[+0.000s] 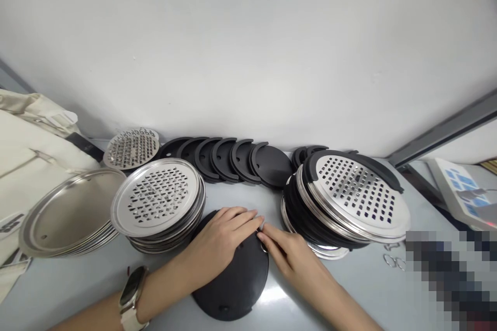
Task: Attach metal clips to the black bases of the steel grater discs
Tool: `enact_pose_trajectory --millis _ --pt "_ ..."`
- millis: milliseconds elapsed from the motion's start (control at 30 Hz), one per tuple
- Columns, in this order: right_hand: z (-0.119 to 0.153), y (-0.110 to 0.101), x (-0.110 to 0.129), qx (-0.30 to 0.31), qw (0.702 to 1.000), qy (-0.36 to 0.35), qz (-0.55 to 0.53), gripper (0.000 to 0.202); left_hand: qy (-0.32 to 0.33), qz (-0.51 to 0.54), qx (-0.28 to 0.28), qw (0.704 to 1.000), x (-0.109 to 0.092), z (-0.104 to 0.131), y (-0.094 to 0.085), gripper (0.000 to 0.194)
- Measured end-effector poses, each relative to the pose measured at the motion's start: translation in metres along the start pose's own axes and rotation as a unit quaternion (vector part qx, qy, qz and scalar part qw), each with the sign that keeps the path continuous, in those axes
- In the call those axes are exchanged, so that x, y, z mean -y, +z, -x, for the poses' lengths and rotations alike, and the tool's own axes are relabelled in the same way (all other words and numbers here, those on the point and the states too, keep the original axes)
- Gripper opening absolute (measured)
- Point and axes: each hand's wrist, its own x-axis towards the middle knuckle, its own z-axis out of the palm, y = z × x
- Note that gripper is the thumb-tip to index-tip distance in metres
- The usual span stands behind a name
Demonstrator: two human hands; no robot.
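Note:
A round black plate [240,284] lies on the table in front of me. My left hand [229,230] covers its upper part, fingers bent over and pressed together toward the upper right rim. At that same rim, my right hand [281,245] pinches a small metal ring [264,247]; most of the ring is hidden by fingertips. Just left of the plate stands a stack of round metal grater discs [157,199]. To the right, another stack carries a grater disc [355,186] with a black curved rim piece [373,162] on it.
Several black discs [272,165] overlap along the wall. Shiny metal plates [77,206] are stacked at far left, with a spiky grater disc [132,149] behind. Loose metal rings [390,261] lie on the right. Cream fabric [31,149] borders the left side; a pixelated patch hides the lower right.

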Motion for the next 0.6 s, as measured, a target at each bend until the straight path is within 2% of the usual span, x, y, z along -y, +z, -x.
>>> enact_pose_trajectory --millis 200,367,500,600 --pt "0.0025 -0.0014 0.0010 -0.008 1.000 0.000 0.003 0.024 0.016 -0.008 0.007 1.000 -0.0029 -0.0017 -0.0046 0.051" --pt "0.0036 -0.0028 0.0005 -0.003 1.000 -0.001 -0.011 0.026 0.068 -0.043 0.002 0.997 -0.0076 -0.0027 -0.0077 0.050" --pt "0.0040 -0.0039 0.0012 -0.003 1.000 0.005 0.006 0.030 0.064 -0.043 -0.021 0.997 -0.0072 -0.0011 -0.0078 0.040" --pt "0.0041 -0.0046 0.0017 0.008 1.000 0.007 -0.002 0.026 0.076 -0.032 -0.013 0.997 -0.0055 -0.0002 -0.0079 0.039"
